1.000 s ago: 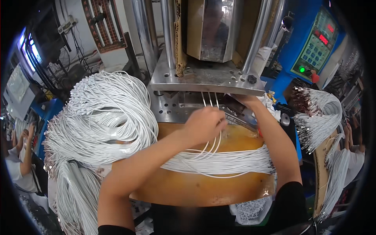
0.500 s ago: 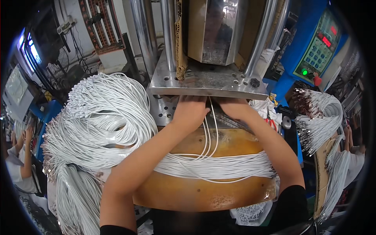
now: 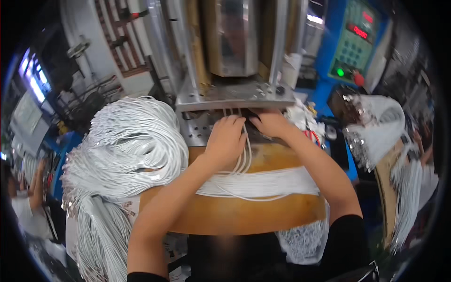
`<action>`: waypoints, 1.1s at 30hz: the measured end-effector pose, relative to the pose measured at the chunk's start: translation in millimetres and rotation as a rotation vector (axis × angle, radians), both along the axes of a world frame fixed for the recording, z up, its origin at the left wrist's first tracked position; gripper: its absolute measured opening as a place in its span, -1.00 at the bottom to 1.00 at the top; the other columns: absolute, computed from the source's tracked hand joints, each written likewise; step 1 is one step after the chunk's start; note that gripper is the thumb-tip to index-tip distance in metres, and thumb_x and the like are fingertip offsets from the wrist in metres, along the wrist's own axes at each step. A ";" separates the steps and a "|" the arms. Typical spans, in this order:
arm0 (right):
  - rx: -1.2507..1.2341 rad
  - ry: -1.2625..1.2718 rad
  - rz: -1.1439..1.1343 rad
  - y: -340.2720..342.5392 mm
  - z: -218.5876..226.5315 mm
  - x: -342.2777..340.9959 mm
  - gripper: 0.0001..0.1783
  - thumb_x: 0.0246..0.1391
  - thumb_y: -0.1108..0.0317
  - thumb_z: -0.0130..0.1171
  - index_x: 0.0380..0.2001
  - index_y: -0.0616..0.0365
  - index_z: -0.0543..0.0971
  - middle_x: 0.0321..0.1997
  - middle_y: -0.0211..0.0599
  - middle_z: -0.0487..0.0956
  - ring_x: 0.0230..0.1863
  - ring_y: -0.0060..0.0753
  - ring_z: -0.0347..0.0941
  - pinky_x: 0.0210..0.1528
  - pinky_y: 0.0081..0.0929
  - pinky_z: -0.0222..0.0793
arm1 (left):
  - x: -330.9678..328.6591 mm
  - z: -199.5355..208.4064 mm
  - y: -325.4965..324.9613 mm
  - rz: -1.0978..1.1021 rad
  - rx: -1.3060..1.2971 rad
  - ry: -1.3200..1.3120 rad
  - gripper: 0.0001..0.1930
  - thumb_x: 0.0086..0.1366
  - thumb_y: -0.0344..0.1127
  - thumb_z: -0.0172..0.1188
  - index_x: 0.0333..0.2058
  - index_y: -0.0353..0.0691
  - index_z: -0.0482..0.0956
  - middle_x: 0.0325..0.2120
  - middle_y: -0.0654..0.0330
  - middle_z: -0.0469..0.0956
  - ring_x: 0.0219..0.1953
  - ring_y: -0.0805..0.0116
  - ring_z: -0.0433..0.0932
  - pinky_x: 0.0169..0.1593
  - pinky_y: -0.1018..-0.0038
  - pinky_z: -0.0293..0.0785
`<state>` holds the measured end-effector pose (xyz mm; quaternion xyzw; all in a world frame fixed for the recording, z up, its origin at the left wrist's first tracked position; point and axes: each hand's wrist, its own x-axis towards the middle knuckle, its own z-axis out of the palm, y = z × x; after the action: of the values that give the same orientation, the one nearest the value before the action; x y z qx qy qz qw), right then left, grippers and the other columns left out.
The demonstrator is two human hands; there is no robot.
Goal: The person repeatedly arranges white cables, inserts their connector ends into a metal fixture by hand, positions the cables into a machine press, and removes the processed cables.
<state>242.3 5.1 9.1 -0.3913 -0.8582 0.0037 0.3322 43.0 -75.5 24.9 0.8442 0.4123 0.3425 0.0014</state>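
- The left hand (image 3: 228, 136) and the right hand (image 3: 268, 123) are both up at the front of the metal machine (image 3: 235, 94), just under its flat steel plate.
- A few white cords (image 3: 242, 157) run from the fingers back to a flat bunch lying across the brown bench (image 3: 244, 216).
- The left fingers are curled down and pinch the cord ends. The right fingers look pressed on the ends too, but I cannot tell how tight.
- It looks like the step is putting cord ends into the machine.
- Next, the ends should sit straight, and both hands should come out.
- A big pile of white cords (image 3: 127, 141) waits on the left.
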 end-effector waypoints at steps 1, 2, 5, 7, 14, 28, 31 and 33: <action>-0.004 -0.057 -0.016 -13.3 8.0 6.5 -0.61 0.11 0.20 0.12 -0.05 0.18 0.59 -0.04 0.01 0.59 0.01 0.12 0.48 0.12 -0.15 0.36 | 6.1 0.7 -20.9 -0.072 -0.111 -0.053 -0.65 0.17 -0.28 0.20 -0.11 -0.36 0.51 -0.17 -0.12 0.52 -0.07 -0.12 0.49 0.01 0.10 0.42; -0.010 -0.119 -0.024 -27.6 15.3 14.9 -0.62 0.10 0.21 0.13 -0.08 0.20 0.61 -0.06 0.02 0.60 -0.01 0.11 0.49 0.10 -0.16 0.38 | 13.8 9.4 -48.6 -0.137 -0.224 -0.109 -0.70 0.17 -0.28 0.21 -0.18 -0.34 0.54 -0.25 -0.08 0.55 -0.15 -0.11 0.53 -0.06 0.13 0.47; -0.107 -0.066 -0.015 -57.4 35.3 43.2 -0.63 0.04 0.25 0.17 -0.12 0.24 0.62 -0.09 0.02 0.62 -0.06 0.07 0.53 0.04 -0.20 0.42 | 49.0 12.7 -108.9 -0.270 -0.222 0.047 -0.81 0.13 -0.28 0.22 -0.37 -0.31 0.58 -0.41 0.04 0.58 -0.27 0.00 0.57 -0.19 0.22 0.53; -0.138 -0.040 -0.009 -67.9 44.1 57.7 -0.64 0.01 0.27 0.19 -0.14 0.26 0.63 -0.11 0.02 0.63 -0.09 0.04 0.55 0.01 -0.23 0.44 | 75.6 -3.3 -116.4 -0.337 -0.221 0.102 -0.81 0.13 -0.29 0.22 -0.40 -0.32 0.59 -0.42 0.00 0.57 -0.30 -0.02 0.57 -0.20 0.19 0.53; -0.213 0.040 -0.094 -79.7 55.3 92.3 -0.68 0.06 0.30 0.20 -0.18 0.30 0.64 -0.21 -0.04 0.65 -0.12 -0.04 0.57 -0.02 -0.30 0.43 | 108.1 -25.9 -111.9 -0.400 -0.142 0.327 -0.86 0.10 -0.37 0.15 -0.51 -0.34 0.56 -0.46 -0.06 0.55 -0.38 -0.02 0.57 -0.26 0.15 0.51; -0.148 -0.013 -0.121 -41.7 23.8 90.5 -0.65 0.08 0.35 0.17 -0.10 0.34 0.57 -0.07 0.04 0.59 -0.03 0.05 0.51 0.03 -0.25 0.40 | 41.2 -2.5 -4.7 -0.247 -1.023 -0.712 -0.81 0.36 -0.39 0.00 -0.31 -0.40 0.53 -0.45 -0.01 0.62 -0.46 0.23 0.66 -0.45 0.39 0.59; -0.009 -0.102 -0.060 -23.0 8.7 50.0 -0.60 0.10 0.33 0.13 -0.02 0.32 0.52 0.00 0.10 0.54 0.04 0.11 0.45 0.10 -0.19 0.36 | 23.8 3.7 35.3 -0.124 -1.150 -1.034 -0.80 0.36 -0.38 0.02 -0.26 -0.44 0.52 -0.44 -0.02 0.62 -0.45 0.22 0.67 -0.45 0.40 0.60; 0.041 -0.124 -0.030 -9.4 -3.0 25.0 -0.57 0.12 0.31 0.09 0.03 0.31 0.48 0.04 0.14 0.51 0.08 0.15 0.42 0.14 -0.16 0.32 | 15.9 4.3 48.8 0.076 -1.121 -0.994 -0.80 0.35 -0.39 0.04 -0.23 -0.47 0.51 -0.44 -0.02 0.62 -0.45 0.21 0.67 -0.43 0.41 0.62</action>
<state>267.3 -4.4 6.0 -0.3967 -0.8710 -0.0432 0.2866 58.9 -26.7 29.2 0.4479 0.5047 0.4220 0.6054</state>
